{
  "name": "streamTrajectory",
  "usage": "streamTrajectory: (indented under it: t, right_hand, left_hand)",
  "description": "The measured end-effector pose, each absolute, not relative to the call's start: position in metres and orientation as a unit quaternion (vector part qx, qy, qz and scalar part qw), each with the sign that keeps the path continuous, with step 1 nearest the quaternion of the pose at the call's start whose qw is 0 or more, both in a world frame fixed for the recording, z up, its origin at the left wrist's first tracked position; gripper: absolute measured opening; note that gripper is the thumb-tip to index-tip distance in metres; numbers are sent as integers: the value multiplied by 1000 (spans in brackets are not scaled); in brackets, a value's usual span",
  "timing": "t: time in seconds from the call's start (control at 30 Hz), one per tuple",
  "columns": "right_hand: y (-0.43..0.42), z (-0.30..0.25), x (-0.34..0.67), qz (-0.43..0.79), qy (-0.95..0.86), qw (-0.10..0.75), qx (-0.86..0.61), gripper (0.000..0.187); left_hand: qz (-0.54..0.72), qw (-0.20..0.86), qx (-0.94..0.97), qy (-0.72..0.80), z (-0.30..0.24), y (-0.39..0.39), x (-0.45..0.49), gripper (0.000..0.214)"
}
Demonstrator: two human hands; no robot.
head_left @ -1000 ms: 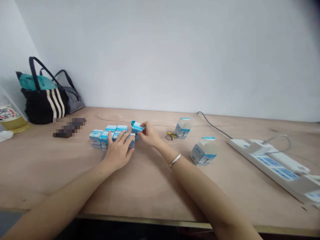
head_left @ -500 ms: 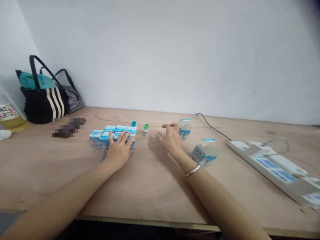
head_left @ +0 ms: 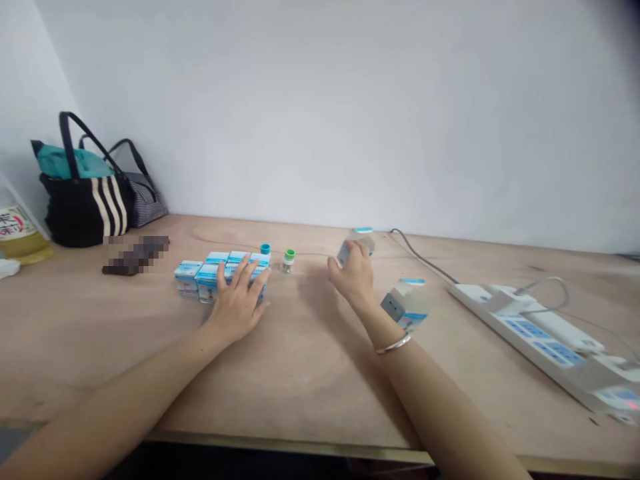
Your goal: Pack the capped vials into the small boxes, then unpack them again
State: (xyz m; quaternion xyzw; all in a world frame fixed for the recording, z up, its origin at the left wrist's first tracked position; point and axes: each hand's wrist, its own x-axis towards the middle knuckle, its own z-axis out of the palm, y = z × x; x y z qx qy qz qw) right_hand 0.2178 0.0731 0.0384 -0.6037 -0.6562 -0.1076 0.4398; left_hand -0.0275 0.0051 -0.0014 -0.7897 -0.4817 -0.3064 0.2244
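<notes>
My left hand (head_left: 239, 300) lies flat with fingers spread on a tight cluster of several small blue-and-white boxes (head_left: 200, 277) on the wooden table (head_left: 300, 360). My right hand (head_left: 354, 273) is closed round another blue-and-white box (head_left: 361, 239), tilted and blurred, lifted a little off the table. A further box of the same kind (head_left: 406, 303) lies on its side just right of my right wrist. Between my hands stand a small green-capped vial (head_left: 288, 261) and a blue cap (head_left: 265, 249).
A white power strip (head_left: 545, 337) with a cable (head_left: 415, 250) runs along the right. At the far left stand a striped black bag (head_left: 85, 200), a grey bag (head_left: 145, 193) and a yellow-liquid bottle (head_left: 20, 237). A dark pixelated object (head_left: 135, 255) lies left of the boxes.
My right hand set a box into the cluster, moved right across the table and closed on the far box, lifting it. My left hand stayed on the cluster.
</notes>
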Motion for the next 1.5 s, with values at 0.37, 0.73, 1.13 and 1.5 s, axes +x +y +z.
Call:
streamTrajectory:
  t: [0.37, 0.73, 1.13, 1.5]
  right_hand:
    - [-13, 33, 154, -138, -815, 374, -419, 22]
    - [-14, 22, 152, -23, -869, 325, -373, 33]
    - [2, 21, 161, 35, -789, 468, -395, 25]
    - [11, 15, 170, 263, -738, 466, -410, 25]
  left_hand:
    - [-363, 234, -800, -417, 5, -8, -18, 42]
    - [-375, 115, -843, -369, -9, 2, -21, 51]
    - [-375, 92, -847, -364, -10, 2, -21, 49]
    - [-305, 202, -872, -325, 12, -8, -20, 24]
